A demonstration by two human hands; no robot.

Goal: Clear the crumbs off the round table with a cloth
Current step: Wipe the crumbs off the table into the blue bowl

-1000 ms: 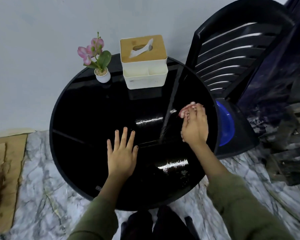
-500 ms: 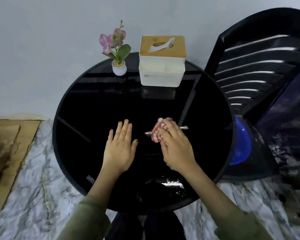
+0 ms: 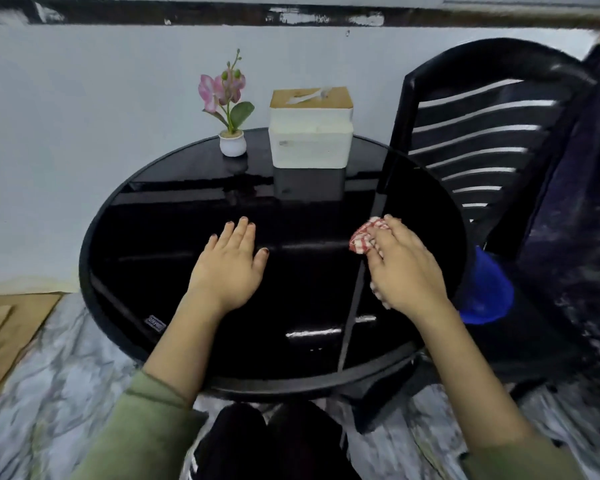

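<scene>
A round glossy black table (image 3: 174, 209) fills the middle of the head view. My right hand (image 3: 404, 271) presses a red-and-white checked cloth (image 3: 362, 239) flat on the table's right half; most of the cloth is hidden under the palm. My left hand (image 3: 231, 266) lies flat on the table left of centre, fingers apart, holding nothing. I cannot make out any crumbs on the dark surface.
At the table's far edge stand a small white pot with a pink orchid (image 3: 232, 112) and a white tissue box with a wooden lid (image 3: 310, 133). A black slatted plastic chair (image 3: 482, 140) stands close on the right, with a blue bowl (image 3: 485, 292) on its seat.
My right hand swept the cloth from the right edge toward the centre, then back to the right. My left hand stayed flat. The camera tilted up.
</scene>
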